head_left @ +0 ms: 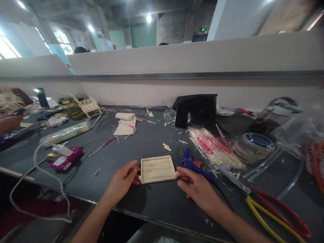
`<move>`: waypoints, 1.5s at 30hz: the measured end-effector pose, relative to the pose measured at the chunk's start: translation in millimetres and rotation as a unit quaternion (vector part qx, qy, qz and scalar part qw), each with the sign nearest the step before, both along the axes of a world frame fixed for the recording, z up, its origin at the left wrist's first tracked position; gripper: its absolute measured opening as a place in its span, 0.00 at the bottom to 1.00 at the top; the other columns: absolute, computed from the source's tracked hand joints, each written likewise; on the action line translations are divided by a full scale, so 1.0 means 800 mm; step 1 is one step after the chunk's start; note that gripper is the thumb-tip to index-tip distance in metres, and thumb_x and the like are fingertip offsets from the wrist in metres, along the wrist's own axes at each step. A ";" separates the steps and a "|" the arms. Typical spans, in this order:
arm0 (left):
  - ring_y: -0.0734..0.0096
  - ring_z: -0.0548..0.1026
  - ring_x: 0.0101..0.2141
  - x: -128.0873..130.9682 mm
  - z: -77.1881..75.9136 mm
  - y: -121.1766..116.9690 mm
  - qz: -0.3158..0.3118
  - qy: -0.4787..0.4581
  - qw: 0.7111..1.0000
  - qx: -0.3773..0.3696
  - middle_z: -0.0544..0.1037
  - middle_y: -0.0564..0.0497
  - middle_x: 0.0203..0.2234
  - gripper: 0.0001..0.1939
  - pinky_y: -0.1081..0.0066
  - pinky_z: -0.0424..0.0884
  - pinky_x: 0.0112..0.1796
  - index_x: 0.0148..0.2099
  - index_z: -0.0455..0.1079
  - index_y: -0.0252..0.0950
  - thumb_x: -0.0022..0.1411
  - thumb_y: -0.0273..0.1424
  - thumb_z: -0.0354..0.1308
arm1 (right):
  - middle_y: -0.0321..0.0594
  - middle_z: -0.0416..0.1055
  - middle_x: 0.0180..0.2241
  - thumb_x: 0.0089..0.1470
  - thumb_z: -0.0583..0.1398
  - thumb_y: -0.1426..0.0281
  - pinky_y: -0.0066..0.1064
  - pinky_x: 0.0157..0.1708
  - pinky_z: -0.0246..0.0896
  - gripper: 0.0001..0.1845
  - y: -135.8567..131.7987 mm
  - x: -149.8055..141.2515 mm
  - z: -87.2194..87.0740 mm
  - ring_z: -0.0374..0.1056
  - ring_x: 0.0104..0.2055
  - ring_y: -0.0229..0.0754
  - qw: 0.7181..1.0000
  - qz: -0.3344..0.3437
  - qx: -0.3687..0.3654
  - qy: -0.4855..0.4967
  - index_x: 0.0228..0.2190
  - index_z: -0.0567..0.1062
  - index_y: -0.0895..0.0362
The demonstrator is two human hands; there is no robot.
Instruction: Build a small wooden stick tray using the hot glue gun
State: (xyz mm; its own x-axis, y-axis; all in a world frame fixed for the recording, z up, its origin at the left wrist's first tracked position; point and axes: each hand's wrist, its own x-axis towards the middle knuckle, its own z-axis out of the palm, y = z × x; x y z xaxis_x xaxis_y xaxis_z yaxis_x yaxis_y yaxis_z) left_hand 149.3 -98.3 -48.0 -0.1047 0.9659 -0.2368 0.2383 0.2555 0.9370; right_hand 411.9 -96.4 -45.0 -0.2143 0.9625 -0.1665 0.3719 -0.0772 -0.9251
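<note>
A small shallow tray built from pale wooden sticks (158,168) is held near the front of the dark table. It has a raised rim and a short upright piece at each near corner. My left hand (124,182) closes its fingertips on the tray's left end. At the right near corner, my right hand (193,184) grips it with thumb and fingers. A blue glue gun (196,165) lies just behind my right hand. Short cut sticks (166,147) are scattered beyond the tray.
Right: red-and-yellow-handled scissors (275,216), a bag of sticks (215,148), a glass jar (253,148). Back: a black stand (196,109) and sandpaper (125,123). Left: a magenta power strip (66,158), its white cable (37,179), a stick pack (67,133), and another person's hand (10,121).
</note>
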 end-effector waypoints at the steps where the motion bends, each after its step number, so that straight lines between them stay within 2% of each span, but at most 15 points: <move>1: 0.73 0.76 0.24 0.004 0.003 0.002 0.021 -0.023 0.999 -0.020 0.75 0.47 0.37 0.22 0.66 0.75 0.30 0.52 0.64 0.32 0.57 0.36 0.56 | 0.48 0.73 0.40 0.46 0.57 0.64 0.30 0.22 0.66 0.26 0.002 0.000 0.002 0.71 0.38 0.46 1.000 -0.004 -0.020 0.023 0.47 0.71 0.62; 4: 0.74 0.75 0.22 0.011 0.008 0.005 0.058 -0.106 0.991 -0.061 0.76 0.47 0.35 0.21 0.68 0.74 0.25 0.51 0.64 0.31 0.56 0.34 0.58 | 0.44 0.71 0.38 0.46 0.58 0.63 0.28 0.20 0.63 0.27 0.008 0.003 0.011 0.67 0.24 0.36 0.995 -0.021 -0.056 0.077 0.48 0.70 0.63; 7: 0.76 0.72 0.21 0.014 0.006 0.009 0.030 -0.181 0.980 -0.076 0.75 0.50 0.27 0.17 0.72 0.72 0.23 0.45 0.68 0.31 0.55 0.36 0.60 | 0.39 0.72 0.34 0.47 0.58 0.65 0.27 0.20 0.62 0.22 0.012 0.007 0.027 0.62 0.18 0.31 0.994 -0.009 -0.060 0.093 0.43 0.74 0.61; 10: 0.79 0.68 0.18 0.018 0.006 0.023 0.013 -0.238 0.969 -0.065 0.73 0.53 0.21 0.13 0.76 0.69 0.21 0.41 0.71 0.33 0.55 0.35 0.61 | 0.37 0.72 0.29 0.48 0.59 0.66 0.26 0.22 0.62 0.16 0.020 0.011 0.040 0.64 0.19 0.32 0.991 -0.002 -0.062 0.116 0.39 0.78 0.60; 13: 0.80 0.69 0.20 0.026 0.017 0.048 -0.012 -0.309 0.950 -0.032 0.73 0.54 0.21 0.10 0.77 0.70 0.23 0.40 0.72 0.33 0.56 0.32 0.61 | 0.40 0.74 0.33 0.47 0.63 0.65 0.27 0.26 0.66 0.16 0.037 0.016 0.042 0.67 0.23 0.34 0.982 -0.041 -0.052 0.176 0.39 0.78 0.59; 15: 0.79 0.71 0.21 0.035 0.028 0.068 -0.040 -0.343 0.938 -0.020 0.74 0.53 0.22 0.10 0.78 0.72 0.24 0.41 0.71 0.33 0.55 0.30 0.62 | 0.41 0.75 0.36 0.45 0.66 0.65 0.28 0.29 0.68 0.19 0.052 0.022 0.038 0.69 0.28 0.36 0.968 -0.086 -0.031 0.233 0.40 0.78 0.58; 18: 0.77 0.73 0.22 0.053 0.040 0.097 -0.095 -0.376 0.922 -0.013 0.74 0.53 0.22 0.09 0.77 0.73 0.25 0.39 0.68 0.34 0.55 0.28 0.63 | 0.40 0.75 0.36 0.42 0.69 0.66 0.28 0.32 0.69 0.19 0.073 0.033 0.028 0.70 0.33 0.38 0.931 -0.160 -0.003 0.329 0.39 0.78 0.56; 21: 0.76 0.75 0.24 0.071 0.036 0.114 -0.142 -0.421 0.896 -0.013 0.72 0.55 0.20 0.08 0.76 0.75 0.28 0.37 0.66 0.35 0.56 0.27 0.62 | 0.41 0.76 0.37 0.40 0.70 0.68 0.29 0.34 0.69 0.18 0.088 0.043 0.019 0.70 0.38 0.41 0.896 -0.204 0.023 0.393 0.37 0.79 0.55; 23: 0.75 0.75 0.25 0.078 0.026 0.116 -0.157 -0.444 0.882 -0.020 0.73 0.55 0.21 0.07 0.75 0.75 0.29 0.38 0.66 0.35 0.56 0.26 0.61 | 0.42 0.76 0.40 0.40 0.70 0.69 0.29 0.34 0.69 0.19 0.091 0.047 0.016 0.70 0.42 0.43 0.887 -0.211 0.034 0.409 0.38 0.79 0.54; 26: 0.75 0.76 0.26 0.077 0.013 0.112 -0.165 -0.461 0.871 -0.044 0.76 0.52 0.25 0.12 0.75 0.76 0.30 0.44 0.67 0.34 0.57 0.23 0.59 | 0.43 0.75 0.44 0.43 0.69 0.70 0.29 0.33 0.69 0.18 0.089 0.047 0.016 0.69 0.46 0.45 0.890 -0.199 0.048 0.409 0.40 0.78 0.53; 30: 0.73 0.77 0.27 0.067 0.012 0.108 -0.163 -0.479 0.859 -0.080 0.77 0.48 0.29 0.21 0.77 0.76 0.27 0.54 0.65 0.29 0.58 0.20 0.56 | 0.43 0.74 0.44 0.48 0.66 0.69 0.30 0.32 0.69 0.18 0.081 0.042 0.018 0.67 0.49 0.47 0.906 -0.163 0.064 0.385 0.43 0.77 0.51; 33: 0.72 0.78 0.27 0.064 0.016 0.106 -0.171 -0.496 0.847 -0.092 0.78 0.45 0.30 0.20 0.80 0.76 0.25 0.54 0.66 0.26 0.58 0.20 0.55 | 0.43 0.73 0.46 0.50 0.65 0.69 0.31 0.33 0.70 0.18 0.077 0.039 0.018 0.66 0.51 0.47 0.915 -0.141 0.078 0.371 0.45 0.75 0.50; 38: 0.69 0.79 0.27 0.070 0.018 0.096 -0.165 -0.502 0.842 -0.109 0.78 0.46 0.30 0.16 0.79 0.77 0.25 0.50 0.68 0.30 0.58 0.21 0.55 | 0.43 0.71 0.50 0.51 0.64 0.68 0.31 0.33 0.70 0.20 0.074 0.035 0.019 0.64 0.53 0.49 0.920 -0.121 0.090 0.361 0.47 0.74 0.51; 42: 0.74 0.78 0.23 0.075 0.017 0.092 -0.148 -0.502 0.845 -0.109 0.77 0.49 0.28 0.10 0.81 0.76 0.23 0.44 0.69 0.31 0.58 0.21 0.56 | 0.44 0.73 0.48 0.52 0.63 0.68 0.31 0.35 0.70 0.21 0.071 0.031 0.017 0.64 0.53 0.48 0.927 -0.088 0.079 0.357 0.49 0.73 0.51; 45: 0.74 0.78 0.24 0.076 0.020 0.091 -0.122 -0.486 0.860 -0.098 0.77 0.49 0.30 0.16 0.81 0.76 0.23 0.49 0.67 0.32 0.58 0.22 0.57 | 0.44 0.71 0.50 0.52 0.64 0.67 0.33 0.35 0.71 0.21 0.069 0.028 0.011 0.65 0.53 0.49 0.927 -0.100 0.076 0.353 0.49 0.72 0.50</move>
